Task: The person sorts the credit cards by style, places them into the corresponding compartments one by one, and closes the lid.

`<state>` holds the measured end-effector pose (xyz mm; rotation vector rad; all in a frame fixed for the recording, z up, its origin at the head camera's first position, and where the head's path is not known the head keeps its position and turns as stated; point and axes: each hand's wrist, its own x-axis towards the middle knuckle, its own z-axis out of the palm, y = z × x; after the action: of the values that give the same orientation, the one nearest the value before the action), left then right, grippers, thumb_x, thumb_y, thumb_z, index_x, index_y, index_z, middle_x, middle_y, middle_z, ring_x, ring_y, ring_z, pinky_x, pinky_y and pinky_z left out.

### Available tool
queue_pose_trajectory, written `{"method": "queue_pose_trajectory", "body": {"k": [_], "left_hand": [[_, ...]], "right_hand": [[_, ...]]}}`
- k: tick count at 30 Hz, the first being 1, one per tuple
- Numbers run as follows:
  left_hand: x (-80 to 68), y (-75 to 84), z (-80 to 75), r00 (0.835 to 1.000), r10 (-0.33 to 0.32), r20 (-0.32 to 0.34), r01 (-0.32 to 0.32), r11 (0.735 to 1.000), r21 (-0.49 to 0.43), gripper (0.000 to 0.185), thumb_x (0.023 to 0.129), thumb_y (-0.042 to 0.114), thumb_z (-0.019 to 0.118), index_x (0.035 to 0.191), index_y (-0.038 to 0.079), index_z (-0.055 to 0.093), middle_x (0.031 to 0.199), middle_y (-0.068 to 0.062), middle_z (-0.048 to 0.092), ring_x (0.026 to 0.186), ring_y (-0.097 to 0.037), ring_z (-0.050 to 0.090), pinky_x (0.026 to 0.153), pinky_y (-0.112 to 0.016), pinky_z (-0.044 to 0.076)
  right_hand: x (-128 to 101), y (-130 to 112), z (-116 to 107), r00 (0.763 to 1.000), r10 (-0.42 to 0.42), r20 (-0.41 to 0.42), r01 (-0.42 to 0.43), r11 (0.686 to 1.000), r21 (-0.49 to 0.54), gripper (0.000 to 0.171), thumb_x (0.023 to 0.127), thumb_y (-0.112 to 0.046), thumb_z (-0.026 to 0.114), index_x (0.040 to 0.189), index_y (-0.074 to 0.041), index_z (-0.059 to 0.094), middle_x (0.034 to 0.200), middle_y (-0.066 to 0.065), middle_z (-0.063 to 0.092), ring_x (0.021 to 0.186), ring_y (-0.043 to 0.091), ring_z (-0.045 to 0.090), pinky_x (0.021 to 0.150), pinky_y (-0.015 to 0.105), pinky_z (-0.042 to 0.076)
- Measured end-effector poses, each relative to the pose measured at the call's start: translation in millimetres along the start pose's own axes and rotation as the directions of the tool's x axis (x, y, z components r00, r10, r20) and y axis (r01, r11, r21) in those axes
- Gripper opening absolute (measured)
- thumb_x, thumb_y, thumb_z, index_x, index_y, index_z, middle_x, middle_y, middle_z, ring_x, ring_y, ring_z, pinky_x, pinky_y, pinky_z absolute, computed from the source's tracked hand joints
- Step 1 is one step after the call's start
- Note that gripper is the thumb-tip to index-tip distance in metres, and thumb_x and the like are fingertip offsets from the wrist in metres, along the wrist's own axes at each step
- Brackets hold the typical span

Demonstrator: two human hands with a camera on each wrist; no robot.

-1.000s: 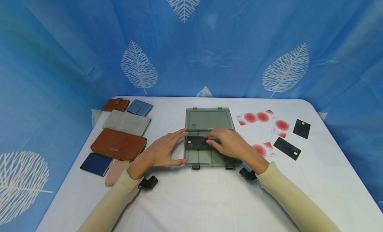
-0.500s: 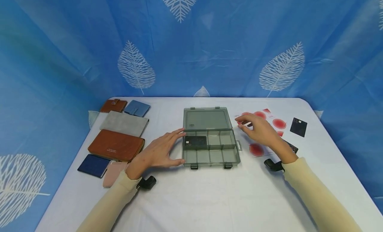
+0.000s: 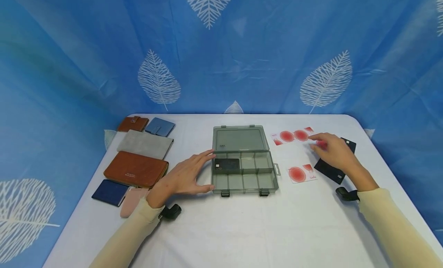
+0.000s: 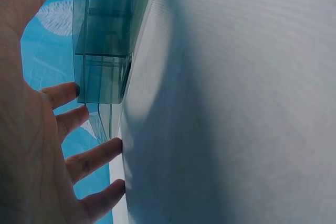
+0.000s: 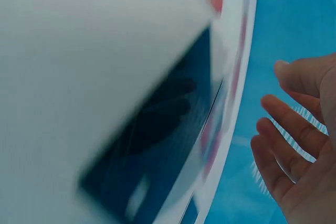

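Note:
In the head view a translucent grey-green compartment box [image 3: 241, 140] lies with its lid folded back. One black card [image 3: 226, 164] rests in its back left part. My left hand [image 3: 185, 176] is spread at the box's left side, fingertips right at the wall, as the left wrist view also shows. My right hand [image 3: 333, 150] hovers over the cards on the right, fingers loosely bent with nothing between them. Under it lie a black card [image 3: 328, 170], a second black card [image 3: 352, 145] and a partly hidden red-and-white card [image 3: 322, 145].
More red-and-white cards [image 3: 287, 136] lie right of the box, one nearer card [image 3: 297, 174] among them. Several wallets lie at the left, including a large brown wallet [image 3: 135, 169], a grey wallet [image 3: 143, 143] and a navy one [image 3: 110, 192]. A blue leaf-patterned curtain [image 3: 263, 52] hangs behind the table.
My right hand has let go of the black card in the box and moved right, over the loose cards. My left hand has stayed at the box.

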<state>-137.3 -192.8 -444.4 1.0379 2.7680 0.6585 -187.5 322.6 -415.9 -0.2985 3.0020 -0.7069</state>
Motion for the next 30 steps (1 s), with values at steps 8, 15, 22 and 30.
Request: {"method": "queue_pose_trajectory", "body": {"k": [8,15,22,30], "left_hand": [[-1.0,-0.4,0.7,1.000,-0.003,-0.002,0.003,1.000,0.001,0.098,0.091,0.061,0.073,0.168,0.013,0.036,0.177,-0.009,0.027,0.151,-0.040,0.046,0.105,-0.065,0.051],[-1.1,1.4,0.2,1.000,-0.011,-0.001,0.011,1.000,-0.001,0.098,0.091,0.061,0.073,0.168,0.013,0.036,0.177,-0.008,0.026,0.150,-0.040,0.046,0.102,-0.065,0.053],[-1.9,2.1,-0.7,1.000,-0.009,-0.008,0.009,1.000,-0.003,0.098,0.091,0.062,0.073,0.168,0.014,0.036,0.177,-0.008,0.027,0.150,-0.040,0.046,0.101,-0.065,0.053],[-2.7,-0.8,0.7,1.000,-0.009,-0.008,0.009,1.000,0.007,0.100,0.091,0.062,0.073,0.169,0.013,0.036,0.177,-0.008,0.026,0.151,-0.039,0.046,0.105,-0.065,0.052]], "right_hand": [[-5.6,48.2,-18.4,0.992,0.095,-0.080,-0.099,0.993,-0.058,0.046,0.100,-0.014,0.074,0.139,0.008,0.062,0.141,0.042,0.054,0.125,0.062,0.051,0.103,0.079,0.043],[-10.3,76.1,-23.2,0.977,0.196,-0.080,-0.203,0.975,-0.086,0.058,0.096,-0.018,0.078,0.140,0.012,0.055,0.140,0.045,0.045,0.129,0.064,0.042,0.108,0.080,0.036],[-21.3,86.7,-30.5,0.957,0.280,-0.075,-0.286,0.954,-0.085,0.073,0.095,-0.027,0.080,0.148,0.011,0.048,0.144,0.048,0.039,0.127,0.067,0.038,0.104,0.084,0.035],[-36.1,99.2,-35.9,0.941,0.331,-0.072,-0.337,0.937,-0.094,0.084,0.098,-0.038,0.077,0.147,0.020,0.041,0.133,0.047,0.044,0.118,0.063,0.042,0.099,0.079,0.041]]}}
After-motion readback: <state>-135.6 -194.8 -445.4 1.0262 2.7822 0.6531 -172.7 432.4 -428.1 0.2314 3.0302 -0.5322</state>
